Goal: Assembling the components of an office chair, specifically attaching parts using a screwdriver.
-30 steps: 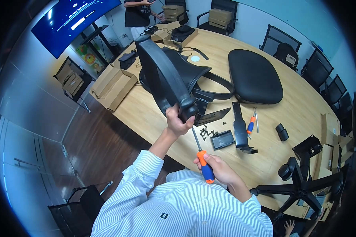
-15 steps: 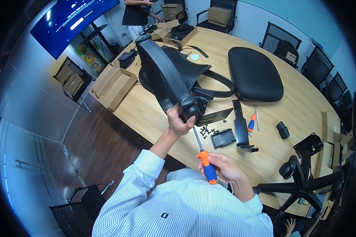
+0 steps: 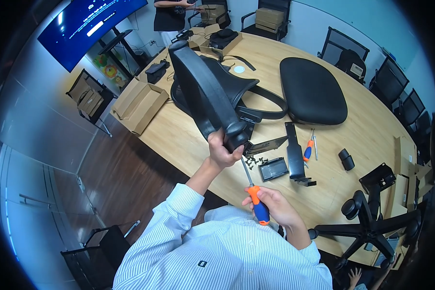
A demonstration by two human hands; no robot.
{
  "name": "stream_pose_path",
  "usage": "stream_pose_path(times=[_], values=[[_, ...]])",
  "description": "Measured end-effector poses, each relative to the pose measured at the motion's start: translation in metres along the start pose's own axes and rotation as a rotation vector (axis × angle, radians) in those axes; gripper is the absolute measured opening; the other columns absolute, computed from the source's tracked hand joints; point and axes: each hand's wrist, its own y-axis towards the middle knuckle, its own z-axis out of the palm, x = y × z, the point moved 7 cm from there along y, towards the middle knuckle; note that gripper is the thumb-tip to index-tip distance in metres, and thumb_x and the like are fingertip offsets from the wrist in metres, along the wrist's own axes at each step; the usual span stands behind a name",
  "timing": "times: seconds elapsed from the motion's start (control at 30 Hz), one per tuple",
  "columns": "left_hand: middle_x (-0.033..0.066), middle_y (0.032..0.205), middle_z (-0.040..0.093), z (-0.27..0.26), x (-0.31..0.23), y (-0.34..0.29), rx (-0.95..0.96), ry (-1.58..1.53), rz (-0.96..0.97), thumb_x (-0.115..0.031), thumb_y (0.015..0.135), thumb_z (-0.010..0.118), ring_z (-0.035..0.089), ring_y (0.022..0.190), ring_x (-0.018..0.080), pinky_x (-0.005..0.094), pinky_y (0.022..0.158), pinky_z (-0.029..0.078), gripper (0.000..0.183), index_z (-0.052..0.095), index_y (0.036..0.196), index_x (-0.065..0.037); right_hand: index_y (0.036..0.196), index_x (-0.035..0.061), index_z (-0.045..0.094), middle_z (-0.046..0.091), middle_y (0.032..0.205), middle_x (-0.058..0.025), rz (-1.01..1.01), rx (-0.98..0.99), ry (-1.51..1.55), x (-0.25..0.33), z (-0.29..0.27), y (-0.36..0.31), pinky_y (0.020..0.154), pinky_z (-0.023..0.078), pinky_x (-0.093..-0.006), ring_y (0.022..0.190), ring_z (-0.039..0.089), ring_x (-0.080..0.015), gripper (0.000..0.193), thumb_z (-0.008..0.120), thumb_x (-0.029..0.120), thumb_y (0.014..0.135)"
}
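Observation:
My left hand [image 3: 222, 151] is closed around the near end of a black chair armrest [image 3: 205, 87], part of a larger black chair back assembly [image 3: 241, 79] lying on the table. In my right hand [image 3: 275, 204] is an orange and blue screwdriver [image 3: 259, 205], gripped by its handle. Its shaft points up and away to the underside of the piece by my left hand; the tip is hidden there. Just right of it lie several dark screws [image 3: 255, 162], a black rectangular cover [image 3: 273, 169] and a long black bracket [image 3: 296, 154].
A black seat cushion [image 3: 313, 91], a second screwdriver [image 3: 308, 151] and a short black cylinder [image 3: 345, 159] rest on the table [image 3: 362, 116]. A five-star chair base [image 3: 367, 224] stands at the right. An opened cardboard box [image 3: 139, 104] sits at the left edge. Another person [image 3: 170, 17] stands at the far side.
Both hands have shifted slightly right, with the armrest end and the screwdriver. The fingers on the screwdriver's handle have moved a little. The loose parts on the table lie as before.

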Motion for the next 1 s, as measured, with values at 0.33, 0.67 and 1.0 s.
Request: stream_pose_path(times=[0.33, 0.67, 1.0], values=[[0.0112, 0.073, 0.061, 0.0, 0.008, -0.006, -0.075, -0.092, -0.07, -0.046, 0.078, 0.067, 0.06, 0.062, 0.0243, 0.0334, 0.062, 0.048, 0.054, 0.061, 0.094, 0.005, 0.125, 0.0002, 0.044, 0.061, 0.082, -0.0061, -0.111, -0.118, -0.11, 0.004, 0.002, -0.001, 0.053, 0.047, -0.023, 0.063, 0.054, -0.0072, 0.033, 0.055, 0.016, 0.098], [0.0114, 0.072, 0.061, -0.002, 0.007, -0.008, -0.075, -0.068, -0.042, -0.045, 0.077, 0.068, 0.061, 0.063, 0.0243, 0.0337, 0.061, 0.048, 0.053, 0.062, 0.095, 0.005, 0.123, -0.0006, 0.046, 0.062, 0.079, -0.0054, -0.364, -0.339, -0.584, 0.015, -0.017, 0.003, 0.055, 0.048, -0.0224, 0.064, 0.056, -0.0066, 0.036, 0.061, 0.015, 0.095], [0.0098, 0.082, 0.065, 0.0, 0.014, -0.016, -0.018, -0.107, 0.02, -0.043, 0.082, 0.068, 0.063, 0.07, 0.0153, 0.0285, 0.063, 0.051, 0.056, 0.059, 0.099, 0.009, 0.115, -0.0024, 0.053, 0.061, 0.077, -0.004, -0.154, -0.181, -0.254, 0.002, -0.004, 0.009, 0.054, 0.045, -0.0224, 0.063, 0.055, -0.007, 0.036, 0.049, 0.031, 0.101]])
